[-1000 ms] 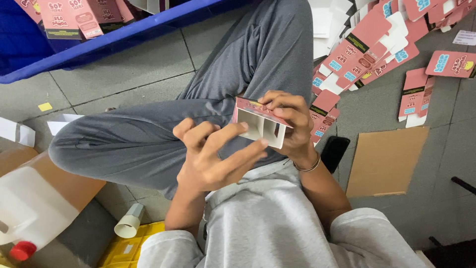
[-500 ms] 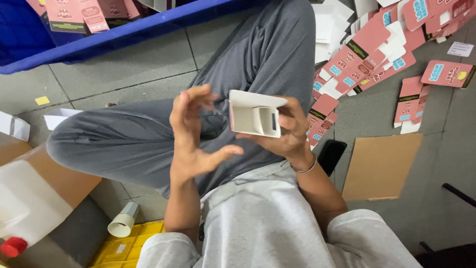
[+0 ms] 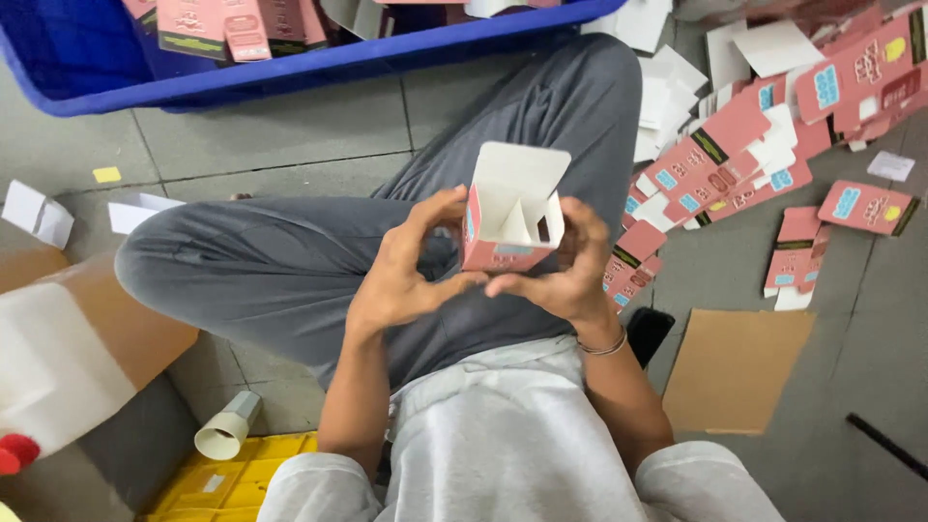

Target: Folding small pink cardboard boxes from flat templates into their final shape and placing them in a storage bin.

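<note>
Head view looks down on a seated person's lap. Left hand [image 3: 401, 280] and right hand [image 3: 561, 275] both curl their fingers around a small pink box [image 3: 507, 222], gripping it between them above the grey trousers [image 3: 319, 261]. Its white top flaps stand open. Flat pink cartons [image 3: 764, 145] lie scattered on the floor to the right; a blue bin [image 3: 319, 63] sits ahead.

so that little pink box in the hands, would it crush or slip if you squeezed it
Probably crushes easily: the pink box looks like thin card, open at the top with loose flaps. Likely very light, since it appears empty inside. Slipping seems unlikely, as the left hand and right hand cradle it from both sides.
</note>
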